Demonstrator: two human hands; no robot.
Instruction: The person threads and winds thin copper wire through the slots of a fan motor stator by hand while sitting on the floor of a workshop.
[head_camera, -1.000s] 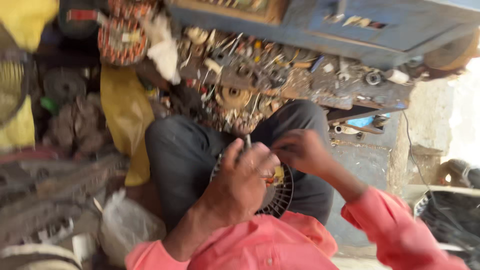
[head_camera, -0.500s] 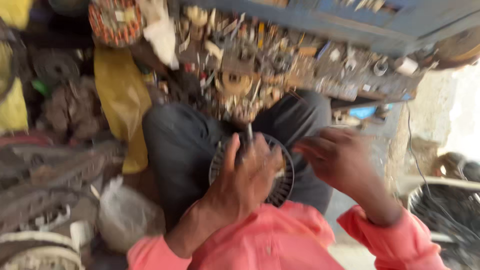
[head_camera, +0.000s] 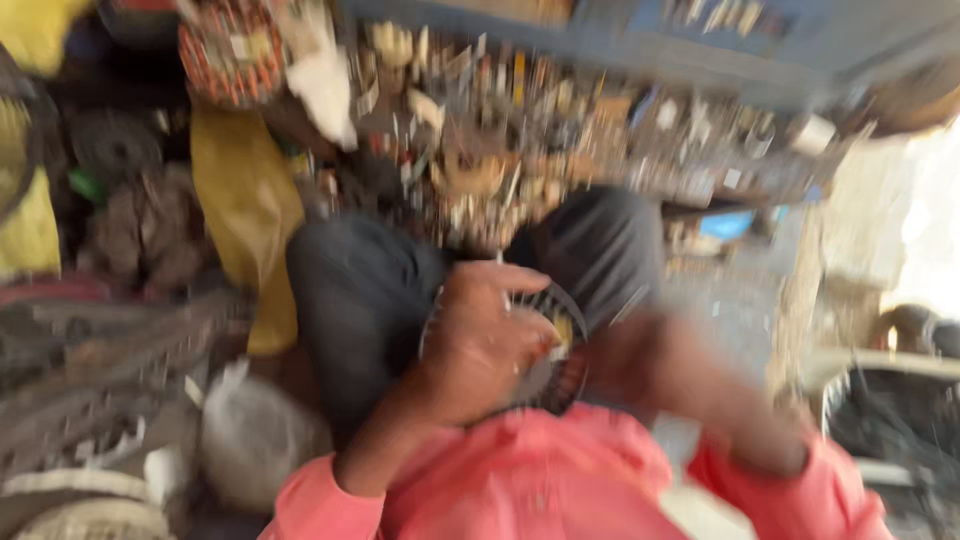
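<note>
Left hand (head_camera: 480, 350) fingers (head_camera: 505, 280) curl clamped over a round, dark slotted motor core (head_camera: 545, 375), bracing it on the lap against the knees. The right hand (head_camera: 660, 365) is blurred beside it; its fingers cannot be told.

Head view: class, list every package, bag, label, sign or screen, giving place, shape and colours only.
Yellow bag: left of the knees, tall and crumpled.
Pale bag: lower left, rounded, grey-white.
White wrapping: top, crumpled.
No clear labels, signs or screens; the picture is blurred.
</note>
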